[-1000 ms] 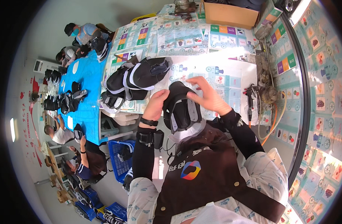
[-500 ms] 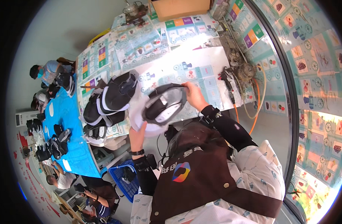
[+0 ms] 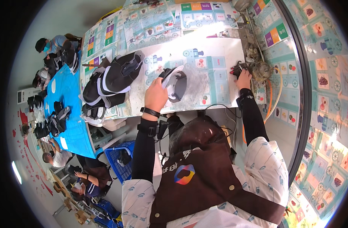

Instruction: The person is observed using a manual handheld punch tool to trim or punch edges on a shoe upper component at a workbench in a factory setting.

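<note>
A black, grey and white shoe point(image 3: 177, 86) stands tilted over the table's near edge, gripped at its left side. My left hand point(image 3: 157, 95) is closed around it, with the pale sole facing the fingers. Over at the table's right edge, my right hand point(image 3: 243, 80) has its fingers round a small black hand tool point(image 3: 239, 67). The tool's exact kind is too small and dark to make out. To the left of the held shoe lies a pile of black shoes point(image 3: 119, 74) with white and grey trim.
Patterned sheets cover the worktable point(image 3: 219, 49). An orange hose point(image 3: 270, 93) and a pale hose hang beside its right end. On the left stands a blue-covered table point(image 3: 73, 133) with more shoes; a blue basket point(image 3: 119, 165) is below. Several people work farther left.
My right hand has let go of the shoe and moved right to the black tool. My left hand keeps the shoe, now turned more upright. The head view has shifted slightly.
</note>
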A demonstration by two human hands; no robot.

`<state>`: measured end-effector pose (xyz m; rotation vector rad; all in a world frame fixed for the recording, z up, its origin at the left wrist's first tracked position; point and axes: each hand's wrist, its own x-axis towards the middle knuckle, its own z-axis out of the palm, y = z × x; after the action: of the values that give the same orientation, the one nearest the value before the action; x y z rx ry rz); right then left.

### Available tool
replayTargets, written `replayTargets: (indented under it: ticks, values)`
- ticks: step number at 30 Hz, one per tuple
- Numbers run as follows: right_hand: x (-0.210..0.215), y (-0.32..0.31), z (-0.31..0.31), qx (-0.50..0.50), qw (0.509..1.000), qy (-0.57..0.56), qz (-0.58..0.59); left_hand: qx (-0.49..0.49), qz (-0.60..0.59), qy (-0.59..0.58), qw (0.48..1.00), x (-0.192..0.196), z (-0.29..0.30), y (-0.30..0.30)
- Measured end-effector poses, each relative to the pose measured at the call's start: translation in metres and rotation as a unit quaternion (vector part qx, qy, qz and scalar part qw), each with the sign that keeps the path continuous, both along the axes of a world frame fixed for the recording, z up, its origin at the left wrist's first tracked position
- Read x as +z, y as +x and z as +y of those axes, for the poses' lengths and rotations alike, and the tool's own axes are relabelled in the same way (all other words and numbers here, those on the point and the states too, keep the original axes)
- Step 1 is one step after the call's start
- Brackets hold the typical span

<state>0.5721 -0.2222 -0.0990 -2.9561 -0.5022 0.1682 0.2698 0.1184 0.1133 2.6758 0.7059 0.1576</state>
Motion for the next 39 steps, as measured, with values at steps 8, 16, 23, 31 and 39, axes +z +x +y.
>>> replayTargets:
  ticks: [8,16,23,31,39]
  values:
    - [0.068,-0.069,0.028,0.033,0.911,0.363,0.193,0.032,0.001,-0.033,0.999,0.001,-0.014,0.009]
    - [0.140,-0.150,0.106,0.220,0.865,0.237,0.383,0.050,-0.010,-0.059,0.997,0.000,-0.024,0.016]
    - [0.155,-0.163,0.098,0.230,0.857,0.259,0.381,0.074,-0.025,-0.058,0.995,-0.006,-0.027,0.008]
    - [0.153,-0.156,0.099,0.245,0.869,0.248,0.351,0.078,-0.031,-0.066,0.994,-0.005,-0.030,-0.007]
    - [0.146,-0.157,0.101,0.226,0.874,0.256,0.346,0.079,-0.034,-0.079,0.993,-0.012,-0.038,-0.019]
